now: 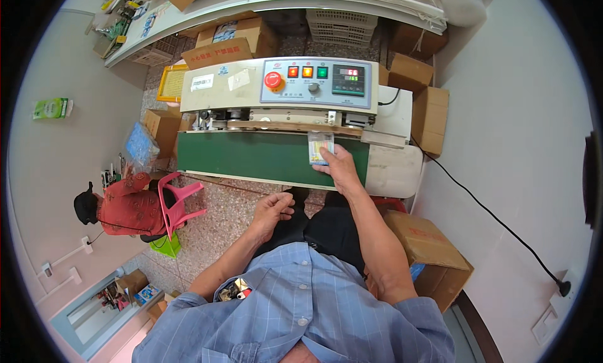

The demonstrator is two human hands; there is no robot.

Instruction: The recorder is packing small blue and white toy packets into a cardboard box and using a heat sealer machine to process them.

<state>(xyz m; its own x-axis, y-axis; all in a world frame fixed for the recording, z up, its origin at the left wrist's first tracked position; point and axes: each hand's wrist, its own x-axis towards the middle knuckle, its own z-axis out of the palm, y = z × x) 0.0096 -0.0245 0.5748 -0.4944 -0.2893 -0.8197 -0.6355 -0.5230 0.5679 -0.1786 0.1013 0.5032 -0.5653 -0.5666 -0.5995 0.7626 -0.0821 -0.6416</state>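
Green belt [245, 154] out front, cream machine [235, 90] behind it, and one little clear packet [321, 151] getting all the attention. It's over the right part of the belt, upper edge right up by the brown band [295, 128] along the machine's front. Can't tell from this angle whether that edge is tucked in or just beside it.

Right hand [339, 167] has the packet pinched: thumb flat on the front, fingers mostly hidden underneath, so it's closed only as far as the packet allows. Left hand [273, 212] hangs near the lap, loosely curled. I don't see anything in it, but can't rule out something small in there.

To me this looks like the lining-up step, getting the packet's edge to the band. If so, I'd say the next move calls for a light grip, edge square to the band, no creases, and fingertips well clear of the moving-looking bits. Panel lights [307, 72] are lit, so I'd treat it as powered.
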